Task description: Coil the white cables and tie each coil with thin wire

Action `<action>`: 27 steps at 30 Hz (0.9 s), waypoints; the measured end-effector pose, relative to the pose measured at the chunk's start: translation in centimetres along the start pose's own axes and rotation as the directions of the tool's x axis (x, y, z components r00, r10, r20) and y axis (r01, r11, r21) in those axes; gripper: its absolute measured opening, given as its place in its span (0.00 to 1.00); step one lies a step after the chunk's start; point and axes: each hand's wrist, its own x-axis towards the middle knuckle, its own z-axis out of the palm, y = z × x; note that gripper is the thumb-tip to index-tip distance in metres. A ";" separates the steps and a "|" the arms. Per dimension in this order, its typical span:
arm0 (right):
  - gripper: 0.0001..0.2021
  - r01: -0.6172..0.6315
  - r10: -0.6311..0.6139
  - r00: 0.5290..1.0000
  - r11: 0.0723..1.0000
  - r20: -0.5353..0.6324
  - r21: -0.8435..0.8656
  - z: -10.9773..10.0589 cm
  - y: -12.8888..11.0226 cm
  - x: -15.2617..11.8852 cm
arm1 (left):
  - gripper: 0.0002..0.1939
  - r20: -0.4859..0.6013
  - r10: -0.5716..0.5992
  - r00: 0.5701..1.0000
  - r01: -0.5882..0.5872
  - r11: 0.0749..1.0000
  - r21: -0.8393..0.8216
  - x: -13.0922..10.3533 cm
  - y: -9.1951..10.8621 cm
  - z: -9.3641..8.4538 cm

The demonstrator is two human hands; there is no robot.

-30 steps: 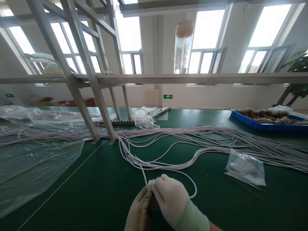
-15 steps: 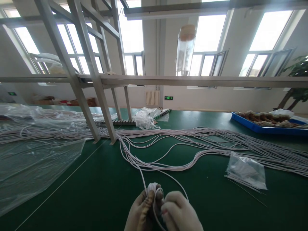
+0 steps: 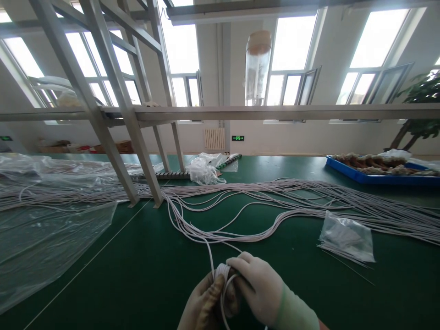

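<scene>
A small coil of white cable (image 3: 222, 270) is pinched in my gloved left hand (image 3: 202, 300), thumb across its front. One strand runs from the coil up to the long bundle of pale cables (image 3: 254, 238) on the table. A loose loop hangs down below the coil. My right hand (image 3: 261, 286), in a pale glove with a greenish cuff, is closed against the coil's right side, its fingertips at the top of the windings. The cable passes under its fingers, which partly hide it.
Metal rack legs (image 3: 151, 174) stand left on the green table (image 3: 144, 266); a rail (image 3: 275, 112) crosses above. Plastic sheeting (image 3: 62, 243) covers the left. A clear bag (image 3: 347, 236) with thin rods lies right, a blue tray (image 3: 364, 176) behind it. A bottle (image 3: 257, 68) stands on the rail.
My right hand has moved up and over the coil from its lower right side, bringing its fingertips to the top. My left hand keeps its hold. The view has shifted slightly.
</scene>
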 end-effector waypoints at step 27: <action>0.14 -0.106 0.098 0.992 0.989 0.077 0.107 -1.1 -0.2 1.0 | 0.33 0.118 -0.077 0.990 0.053 0.979 0.194 1.3 0.3 -1.1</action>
